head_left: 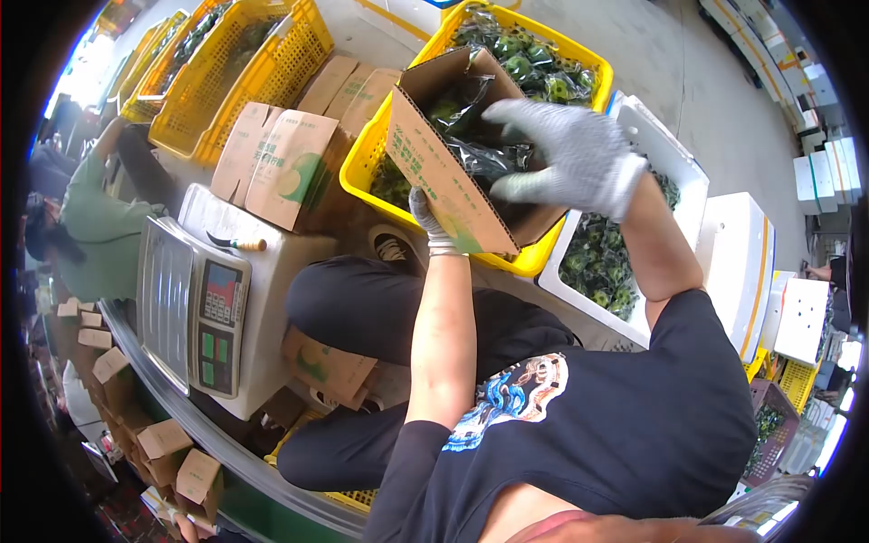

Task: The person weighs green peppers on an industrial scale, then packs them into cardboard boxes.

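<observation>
An open cardboard box rests tilted on the rim of a yellow crate. Dark plastic-wrapped produce lies inside it. My left hand, in a grey glove, is closed on the near lower edge of the box. Over the box's opening is my right hand, also gloved, with thumb and fingers spread apart and nothing visible between them. More wrapped green produce fills the crate behind the box. To the right, a white foam box holds similar wrapped pieces.
A scale and a curved knife are at left. Beyond the knife stand cardboard boxes and yellow crates. A person in green sits at far left. A closed white foam box is on the right.
</observation>
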Demonstrator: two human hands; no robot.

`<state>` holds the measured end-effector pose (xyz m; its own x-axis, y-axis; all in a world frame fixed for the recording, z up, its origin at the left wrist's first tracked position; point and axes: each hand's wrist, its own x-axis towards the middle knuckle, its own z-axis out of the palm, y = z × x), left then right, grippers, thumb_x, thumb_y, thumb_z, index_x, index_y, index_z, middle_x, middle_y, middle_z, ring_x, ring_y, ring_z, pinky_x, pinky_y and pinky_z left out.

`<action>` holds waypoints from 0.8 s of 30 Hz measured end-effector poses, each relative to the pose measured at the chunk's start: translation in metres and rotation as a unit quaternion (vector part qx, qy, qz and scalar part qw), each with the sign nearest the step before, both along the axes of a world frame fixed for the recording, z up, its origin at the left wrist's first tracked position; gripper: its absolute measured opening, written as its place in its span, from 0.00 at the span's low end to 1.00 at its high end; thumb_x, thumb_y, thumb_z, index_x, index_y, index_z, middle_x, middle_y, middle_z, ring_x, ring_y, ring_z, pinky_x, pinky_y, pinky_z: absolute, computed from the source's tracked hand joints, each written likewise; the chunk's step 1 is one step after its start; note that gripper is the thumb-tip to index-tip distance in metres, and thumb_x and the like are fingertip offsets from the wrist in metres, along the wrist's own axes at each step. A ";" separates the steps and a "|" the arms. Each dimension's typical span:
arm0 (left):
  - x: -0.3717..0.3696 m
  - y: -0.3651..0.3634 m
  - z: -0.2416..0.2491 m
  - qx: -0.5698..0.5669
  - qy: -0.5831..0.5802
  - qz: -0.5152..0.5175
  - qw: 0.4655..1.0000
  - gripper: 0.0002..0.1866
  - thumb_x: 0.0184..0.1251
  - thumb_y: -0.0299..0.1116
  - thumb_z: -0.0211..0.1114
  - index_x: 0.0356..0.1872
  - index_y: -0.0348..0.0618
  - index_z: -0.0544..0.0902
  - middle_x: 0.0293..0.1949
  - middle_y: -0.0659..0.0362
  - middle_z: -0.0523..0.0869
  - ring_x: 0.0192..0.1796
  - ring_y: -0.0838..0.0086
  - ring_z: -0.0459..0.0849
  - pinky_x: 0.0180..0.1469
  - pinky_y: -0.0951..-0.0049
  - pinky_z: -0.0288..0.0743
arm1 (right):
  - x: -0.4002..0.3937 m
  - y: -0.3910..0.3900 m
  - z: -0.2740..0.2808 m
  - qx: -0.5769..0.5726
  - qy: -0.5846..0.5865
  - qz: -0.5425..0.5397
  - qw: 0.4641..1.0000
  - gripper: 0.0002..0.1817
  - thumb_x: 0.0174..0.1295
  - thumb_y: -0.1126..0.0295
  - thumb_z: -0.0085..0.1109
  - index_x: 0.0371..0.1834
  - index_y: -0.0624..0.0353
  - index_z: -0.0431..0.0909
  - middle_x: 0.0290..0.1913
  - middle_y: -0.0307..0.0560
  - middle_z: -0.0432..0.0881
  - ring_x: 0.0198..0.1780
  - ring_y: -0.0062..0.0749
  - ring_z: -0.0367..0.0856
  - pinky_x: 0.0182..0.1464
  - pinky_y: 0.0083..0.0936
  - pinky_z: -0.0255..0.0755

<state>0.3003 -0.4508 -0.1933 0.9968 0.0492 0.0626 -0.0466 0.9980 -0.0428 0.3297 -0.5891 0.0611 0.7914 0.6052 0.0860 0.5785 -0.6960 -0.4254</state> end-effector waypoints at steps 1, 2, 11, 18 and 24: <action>-0.003 0.002 0.003 -0.008 0.015 -0.017 1.000 0.36 0.55 0.49 0.64 0.62 0.38 0.68 0.53 0.48 0.79 0.51 0.56 0.81 0.54 0.53 0.77 | 0.005 0.007 -0.020 -0.031 -0.109 0.040 0.993 0.23 0.50 0.51 0.63 0.46 0.51 0.76 0.34 0.48 0.83 0.38 0.46 0.83 0.40 0.37 0.76; -0.001 0.006 -0.003 -0.047 -0.058 -0.046 0.996 0.36 0.56 0.53 0.62 0.62 0.42 0.69 0.54 0.50 0.78 0.54 0.59 0.79 0.59 0.53 0.72 | 0.007 0.012 -0.029 -0.065 -0.104 0.018 0.992 0.21 0.50 0.53 0.62 0.43 0.51 0.77 0.32 0.46 0.83 0.37 0.47 0.83 0.40 0.38 0.76; 0.006 0.014 0.003 -0.037 0.095 0.077 0.992 0.29 0.61 0.56 0.56 0.57 0.49 0.74 0.48 0.57 0.81 0.48 0.63 0.79 0.55 0.56 0.73 | 0.171 -0.038 -0.115 0.216 -0.021 -0.123 0.968 0.14 0.59 0.69 0.52 0.48 0.56 0.78 0.40 0.46 0.82 0.40 0.35 0.81 0.41 0.30 0.75; 0.022 0.034 -0.017 0.030 0.206 0.147 0.967 0.25 0.62 0.53 0.57 0.52 0.47 0.76 0.43 0.59 0.82 0.45 0.66 0.79 0.51 0.63 0.74 | 0.337 0.050 -0.158 0.247 0.205 -0.301 0.898 0.16 0.58 0.56 0.61 0.42 0.55 0.81 0.32 0.46 0.82 0.35 0.35 0.79 0.38 0.29 0.74; 0.037 0.042 -0.002 0.053 0.221 0.164 0.960 0.26 0.57 0.53 0.61 0.52 0.47 0.77 0.44 0.61 0.82 0.45 0.71 0.80 0.49 0.68 0.75 | 0.443 0.038 -0.195 0.483 0.431 -0.269 0.713 0.16 0.65 0.68 0.52 0.56 0.58 0.70 0.50 0.45 0.79 0.42 0.34 0.81 0.36 0.30 0.76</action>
<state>0.3375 -0.4093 -0.1953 0.8596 0.3810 -0.3404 -0.3485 0.9245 0.1545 0.7726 -0.5507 -0.1334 0.8980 0.1815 -0.4009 -0.4272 0.1405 -0.8932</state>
